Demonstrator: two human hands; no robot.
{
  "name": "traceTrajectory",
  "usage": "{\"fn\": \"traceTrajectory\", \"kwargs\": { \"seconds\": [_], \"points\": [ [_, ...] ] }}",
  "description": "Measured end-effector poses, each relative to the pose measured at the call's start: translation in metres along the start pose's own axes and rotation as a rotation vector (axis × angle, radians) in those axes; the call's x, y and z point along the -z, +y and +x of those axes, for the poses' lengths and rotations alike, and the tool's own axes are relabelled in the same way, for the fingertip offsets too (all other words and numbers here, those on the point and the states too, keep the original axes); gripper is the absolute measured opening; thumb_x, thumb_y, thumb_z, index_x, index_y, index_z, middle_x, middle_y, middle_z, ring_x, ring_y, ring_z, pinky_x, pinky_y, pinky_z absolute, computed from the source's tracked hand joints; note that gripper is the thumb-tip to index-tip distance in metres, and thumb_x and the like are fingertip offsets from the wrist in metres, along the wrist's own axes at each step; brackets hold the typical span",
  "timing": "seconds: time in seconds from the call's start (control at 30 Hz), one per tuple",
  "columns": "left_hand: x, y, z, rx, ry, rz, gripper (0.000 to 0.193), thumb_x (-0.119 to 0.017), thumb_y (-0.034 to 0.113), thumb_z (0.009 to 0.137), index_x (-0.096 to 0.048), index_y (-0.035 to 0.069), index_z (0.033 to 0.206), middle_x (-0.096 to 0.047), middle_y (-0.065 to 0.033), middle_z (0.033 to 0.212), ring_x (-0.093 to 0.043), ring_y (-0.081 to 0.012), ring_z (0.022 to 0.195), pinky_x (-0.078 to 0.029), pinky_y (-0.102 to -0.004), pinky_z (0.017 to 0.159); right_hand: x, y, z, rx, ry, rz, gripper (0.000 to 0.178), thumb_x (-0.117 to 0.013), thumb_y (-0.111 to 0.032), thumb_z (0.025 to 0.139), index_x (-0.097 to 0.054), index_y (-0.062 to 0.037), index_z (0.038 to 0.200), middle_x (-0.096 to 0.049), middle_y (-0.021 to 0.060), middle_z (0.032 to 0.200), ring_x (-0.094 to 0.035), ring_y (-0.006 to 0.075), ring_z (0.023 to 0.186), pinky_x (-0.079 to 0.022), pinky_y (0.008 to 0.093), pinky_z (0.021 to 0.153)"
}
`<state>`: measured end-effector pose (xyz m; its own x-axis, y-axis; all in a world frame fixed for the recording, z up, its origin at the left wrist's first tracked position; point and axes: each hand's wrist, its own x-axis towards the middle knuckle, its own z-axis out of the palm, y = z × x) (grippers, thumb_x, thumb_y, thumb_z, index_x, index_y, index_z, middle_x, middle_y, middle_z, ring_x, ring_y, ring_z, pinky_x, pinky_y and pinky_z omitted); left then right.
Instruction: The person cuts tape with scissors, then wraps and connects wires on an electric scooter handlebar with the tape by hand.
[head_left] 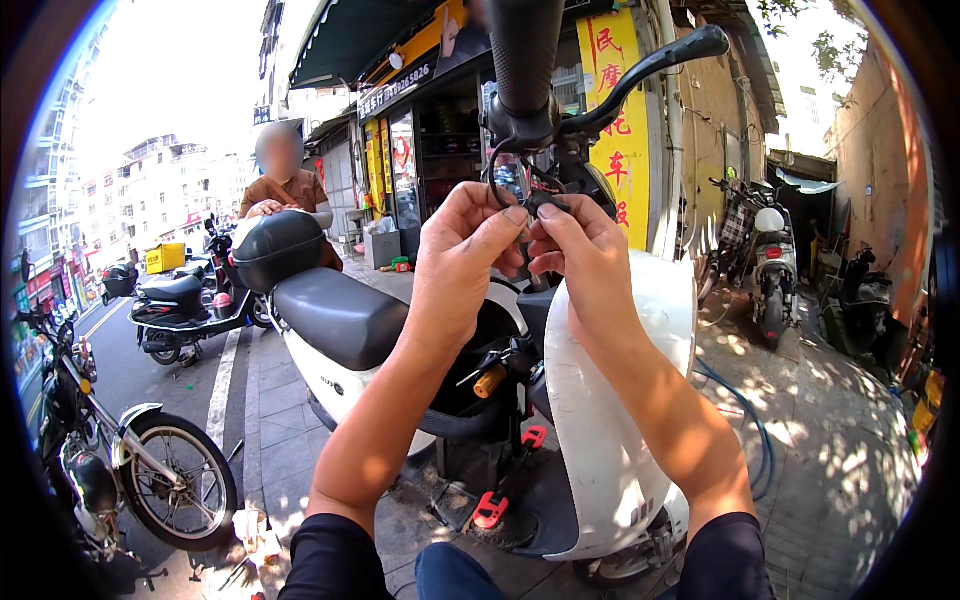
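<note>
Both my hands meet just under the handlebar of a white scooter, fingertips nearly touching. A small black part is pinched between the thumb and fingers of my right hand; its kind I cannot make out. My left hand is closed in a pinch beside it, at a thin black cable that curves down from the handlebar. What lies between its fingertips is hidden. Above my hands stand the black handlebar grip and a black brake lever reaching up to the right.
A tool with an orange-brown handle and a red-and-black tool lie low on the scooter. Behind the black seat and top box stands a person. A motorcycle wheel is at left; a blue hose runs at right.
</note>
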<state>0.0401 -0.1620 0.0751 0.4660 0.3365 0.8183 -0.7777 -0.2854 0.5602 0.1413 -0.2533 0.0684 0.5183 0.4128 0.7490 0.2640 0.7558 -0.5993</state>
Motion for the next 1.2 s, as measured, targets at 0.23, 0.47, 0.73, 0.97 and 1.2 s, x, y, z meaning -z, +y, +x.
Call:
{"fn": "traceTrajectory", "kwargs": {
  "seconds": [0.23, 0.47, 0.73, 0.97, 1.2],
  "points": [
    [-0.006, -0.003, -0.005, -0.010, 0.051, -0.007, 0.019, -0.062, 0.011, 0.090, -0.055, 0.003, 0.105, -0.060, -0.0005, 0.078, -0.056, -0.0072, 0.062, -0.046, -0.0226, 0.057, -0.003, -0.003, 0.004, -0.032, -0.029, 0.074, 0.022, -0.060, -0.016, 0.091, -0.063, 0.0014, 0.102, -0.065, 0.0056, 0.081, -0.062, 0.0106, 0.068, -0.051, 0.0236, 0.060],
    [0.001, -0.006, -0.002, 0.021, 0.039, -0.100, 0.034, -0.063, 0.009, 0.089, -0.049, -0.002, 0.118, -0.061, -0.0016, 0.082, -0.057, -0.0067, 0.064, -0.047, -0.0218, 0.056, -0.005, -0.008, 0.001, -0.092, -0.088, 0.153, 0.017, -0.058, -0.015, 0.092, -0.062, -0.0027, 0.103, -0.067, 0.0059, 0.083, -0.063, 0.0124, 0.071, -0.051, 0.0258, 0.066],
    [0.008, 0.000, 0.001, 0.139, -0.045, -0.152, 0.031, -0.064, 0.009, 0.089, -0.055, -0.002, 0.117, -0.066, -0.0040, 0.087, -0.061, -0.0073, 0.066, -0.049, -0.0207, 0.059, -0.004, -0.003, 0.002, -0.103, -0.096, 0.209, 0.019, -0.058, -0.013, 0.091, -0.062, 0.0000, 0.105, -0.065, 0.0064, 0.081, -0.064, 0.0131, 0.066, -0.054, 0.0259, 0.063],
    [0.006, 0.002, -0.001, 0.139, -0.042, -0.107, 0.025, -0.061, 0.008, 0.091, -0.058, 0.001, 0.115, -0.063, -0.0020, 0.084, -0.058, -0.0080, 0.068, -0.049, -0.0228, 0.062, -0.006, -0.005, 0.000, -0.101, -0.091, 0.225, 0.019, -0.057, -0.013, 0.091, -0.062, 0.0001, 0.104, -0.065, 0.0071, 0.080, -0.064, 0.0138, 0.065, -0.054, 0.0258, 0.063],
    [0.005, 0.000, 0.000, 0.070, -0.042, -0.032, 0.022, -0.063, 0.010, 0.089, -0.062, 0.003, 0.110, -0.062, 0.0017, 0.080, -0.058, -0.0045, 0.066, -0.049, -0.0194, 0.059, -0.005, -0.004, -0.001, -0.096, -0.081, 0.255, 0.017, -0.058, -0.012, 0.091, -0.061, -0.0003, 0.102, -0.065, 0.0076, 0.080, -0.064, 0.0141, 0.064, -0.054, 0.0264, 0.062]
  ]
}}
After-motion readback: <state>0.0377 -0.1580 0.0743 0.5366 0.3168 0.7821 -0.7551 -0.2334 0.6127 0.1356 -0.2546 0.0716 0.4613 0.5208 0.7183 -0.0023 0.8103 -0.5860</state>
